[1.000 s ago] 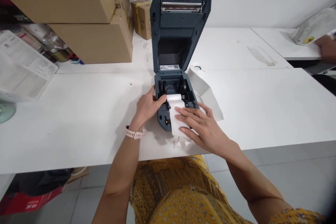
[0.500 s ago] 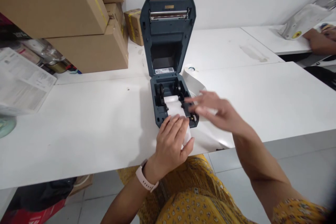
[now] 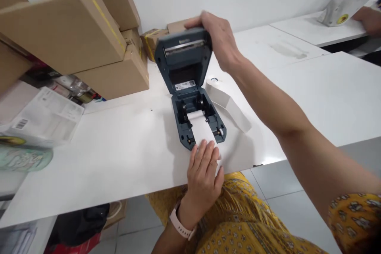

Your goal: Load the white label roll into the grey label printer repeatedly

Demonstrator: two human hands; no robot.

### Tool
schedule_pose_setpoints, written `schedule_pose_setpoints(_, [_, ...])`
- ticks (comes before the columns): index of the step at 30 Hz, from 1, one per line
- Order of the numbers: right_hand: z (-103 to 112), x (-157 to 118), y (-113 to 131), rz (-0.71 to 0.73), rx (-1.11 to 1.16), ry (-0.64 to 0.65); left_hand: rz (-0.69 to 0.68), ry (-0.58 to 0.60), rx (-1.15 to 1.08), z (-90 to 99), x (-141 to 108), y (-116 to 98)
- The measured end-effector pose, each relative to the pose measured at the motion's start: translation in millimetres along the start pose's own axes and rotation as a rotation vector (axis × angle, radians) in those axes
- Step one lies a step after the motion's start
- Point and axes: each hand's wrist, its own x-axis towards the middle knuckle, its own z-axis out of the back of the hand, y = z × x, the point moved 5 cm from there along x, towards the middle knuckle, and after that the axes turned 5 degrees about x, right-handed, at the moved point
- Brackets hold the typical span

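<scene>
A dark blue-grey label printer [image 3: 178,121] stands on the white table with its lid [image 3: 184,61] raised and tilted. My right hand [image 3: 220,39] grips the lid's top right corner, fingers over the upper edge. A strip of white label paper [image 3: 202,128] runs from inside the printer out over its front edge. On the end of that strip my left hand [image 3: 204,170] lies flat, its fingers stretched out and pressing it down. Beside the printer's right side, a loose curl of white paper [image 3: 236,115] lies on the table.
Stacked cardboard boxes [image 3: 116,77] rise at the back left. A white printed carton [image 3: 56,111] and a pale green cylinder [image 3: 28,158] sit at the left edge. Far right, another person's hand [image 3: 369,20] is near a white machine [image 3: 342,6]. The table's front edge runs close to me.
My right hand has gone from the printer's right side up to the lid, which now leans further forward. My left hand has slid slightly towards me along the paper.
</scene>
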Motion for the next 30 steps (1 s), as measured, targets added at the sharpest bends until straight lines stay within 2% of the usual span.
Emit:
schedule_pose_setpoints(2, [6.3,-54.1,26.3,0.150,0.035,-0.011,-0.007,-0.037,-0.042,4.0,-1.1,-1.0])
schedule_pose_setpoints(5, [3.7,-133.6,45.2,0.272,-0.059,0.188,-0.015,-0.103,-0.152,10.6,-1.1,-2.6])
schedule_pose_setpoints(8, [-2.6,-192.1,36.5,0.290,-0.230,0.288,-0.042,-0.148,-0.249,16.2,-2.5,-6.5])
schedule_pose_setpoints(11, [-11.4,-225.9,20.1,0.231,-0.315,0.324,-0.039,-0.196,-0.273,21.9,-3.8,-7.0])
schedule_pose_setpoints(16, [-18.5,-240.9,14.6,0.127,-0.286,0.261,0.098,-0.341,-0.073,25.4,6.8,16.6])
schedule_pose_setpoints(21, [-23.6,-243.7,14.5,0.122,-0.250,0.138,0.159,-0.222,-0.021,2.1,25.9,44.0])
schedule_pose_setpoints(27, [-33.4,-252.3,-2.7,0.041,-0.281,0.073,0.190,-0.233,-0.103,0.5,22.2,42.8])
schedule_pose_setpoints(28, [-33.8,-252.8,-3.5,0.050,-0.283,0.063,0.235,-0.249,-0.130,3.7,17.0,41.5])
schedule_pose_setpoints(30, [-33.5,-252.8,-2.2,0.092,-0.278,0.036,0.398,-0.355,-0.182,13.0,0.3,41.1])
